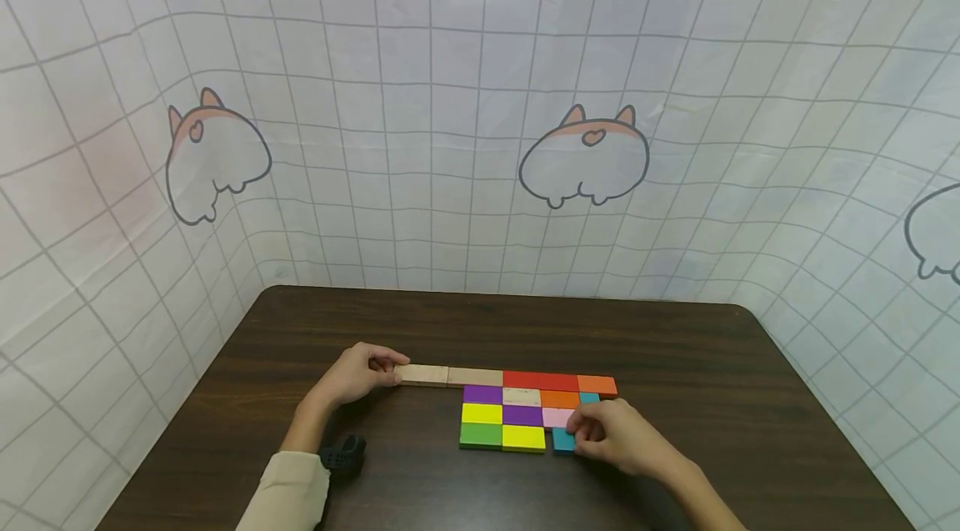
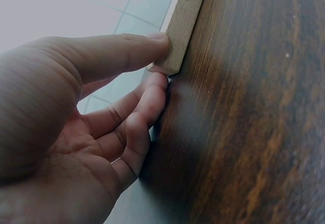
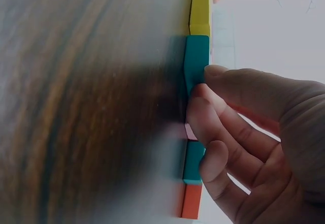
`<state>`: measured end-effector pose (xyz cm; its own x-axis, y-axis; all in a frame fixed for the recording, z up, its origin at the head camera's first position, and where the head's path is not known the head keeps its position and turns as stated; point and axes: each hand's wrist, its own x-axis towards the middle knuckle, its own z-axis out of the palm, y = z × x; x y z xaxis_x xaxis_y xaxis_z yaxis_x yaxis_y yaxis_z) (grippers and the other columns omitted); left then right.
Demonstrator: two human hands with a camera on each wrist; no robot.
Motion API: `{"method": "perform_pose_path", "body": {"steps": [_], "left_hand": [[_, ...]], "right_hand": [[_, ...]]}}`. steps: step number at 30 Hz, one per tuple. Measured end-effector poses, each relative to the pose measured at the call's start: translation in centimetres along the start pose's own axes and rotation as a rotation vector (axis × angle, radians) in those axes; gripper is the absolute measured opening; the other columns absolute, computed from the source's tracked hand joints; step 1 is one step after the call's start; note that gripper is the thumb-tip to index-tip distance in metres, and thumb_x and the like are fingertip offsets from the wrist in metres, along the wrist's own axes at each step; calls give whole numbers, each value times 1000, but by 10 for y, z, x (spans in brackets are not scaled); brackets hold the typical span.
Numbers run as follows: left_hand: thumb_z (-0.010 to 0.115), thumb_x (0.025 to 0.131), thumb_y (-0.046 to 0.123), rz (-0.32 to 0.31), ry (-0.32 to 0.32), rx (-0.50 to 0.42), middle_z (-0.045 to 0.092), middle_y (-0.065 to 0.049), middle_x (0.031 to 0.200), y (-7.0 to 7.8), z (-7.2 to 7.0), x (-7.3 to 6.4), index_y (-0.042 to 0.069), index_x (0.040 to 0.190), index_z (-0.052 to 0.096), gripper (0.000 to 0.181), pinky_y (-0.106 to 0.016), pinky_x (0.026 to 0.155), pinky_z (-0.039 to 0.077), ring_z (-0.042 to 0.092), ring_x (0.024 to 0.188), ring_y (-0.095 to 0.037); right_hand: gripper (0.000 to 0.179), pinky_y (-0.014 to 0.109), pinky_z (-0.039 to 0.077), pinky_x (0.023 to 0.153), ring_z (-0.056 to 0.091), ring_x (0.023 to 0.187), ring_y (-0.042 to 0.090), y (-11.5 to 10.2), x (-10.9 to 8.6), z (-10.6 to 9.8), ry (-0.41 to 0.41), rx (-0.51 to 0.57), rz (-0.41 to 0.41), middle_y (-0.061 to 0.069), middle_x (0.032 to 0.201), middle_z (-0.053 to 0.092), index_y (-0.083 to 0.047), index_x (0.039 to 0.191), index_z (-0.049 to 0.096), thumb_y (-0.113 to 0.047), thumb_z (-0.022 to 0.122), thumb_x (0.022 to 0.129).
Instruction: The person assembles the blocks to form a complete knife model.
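At the left end of a row of flat blocks, my left hand [image 1: 360, 371] pinches the end of a plain wooden block [image 1: 423, 375]. Its thumb lies on that block's side in the left wrist view. My right hand [image 1: 618, 435] grips a teal block [image 1: 563, 441] between thumb and fingers, a small gap right of a yellow block [image 1: 523, 438]. Beyond that hand, a pink block [image 1: 557, 418] and another teal block [image 1: 589, 398] are partly covered. Purple [image 1: 522, 415], green [image 1: 481, 435] and orange [image 1: 559, 399] blocks lie close together in the grid.
Along the top row, a second plain block [image 1: 476, 377] meets a red strip [image 1: 540, 381], then an orange block [image 1: 597, 384]. The dark wooden table [image 1: 420, 489] is bordered by a white grid-patterned curtain [image 1: 450, 247]. A black band [image 1: 342, 458] is around the left wrist.
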<state>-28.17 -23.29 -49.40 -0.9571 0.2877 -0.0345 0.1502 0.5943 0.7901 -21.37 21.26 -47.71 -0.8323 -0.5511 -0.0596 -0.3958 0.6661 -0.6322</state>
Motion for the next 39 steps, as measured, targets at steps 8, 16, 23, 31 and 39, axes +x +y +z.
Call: {"method": "perform_pose_path", "body": {"steps": [8,16,23,31,39], "left_hand": [[76,92,12,-5,3,1,68,-3,89,0,0,0,12,116,78,24,-34,71,48,57,77,-18],[76,92,13,-6,0,0,68,-3,89,-1,1,0,12,116,78,24,-34,71,48,57,77,-18],[76,92,13,-16,6,1,67,-2,89,-1,1,2,14,115,78,23,-34,70,47,56,77,-18],[76,92,13,-15,2,6,67,-3,89,-1,1,1,13,115,78,23,-34,70,47,56,77,-18],[77,92,13,-24,8,-6,67,-2,89,1,3,2,13,113,79,22,-34,70,47,56,77,-18]], "right_hand": [[10,20,53,69,58,73,1,-5,3,2,-3,6,-13,-10,82,65,-13,99,72,-12,78,90],[10,20,52,70,57,73,2,-8,6,4,-8,0,-5,-11,83,64,-14,100,73,-14,77,90],[11,20,52,69,56,73,3,-9,6,4,-14,5,6,-10,82,64,-14,100,73,-15,78,90],[14,21,51,69,56,74,3,-10,6,4,-24,7,-1,-10,83,64,-14,104,73,-17,78,91],[13,22,52,69,58,74,1,-5,5,-5,9,6,-8,-13,83,66,-17,105,73,-22,76,93]]}}
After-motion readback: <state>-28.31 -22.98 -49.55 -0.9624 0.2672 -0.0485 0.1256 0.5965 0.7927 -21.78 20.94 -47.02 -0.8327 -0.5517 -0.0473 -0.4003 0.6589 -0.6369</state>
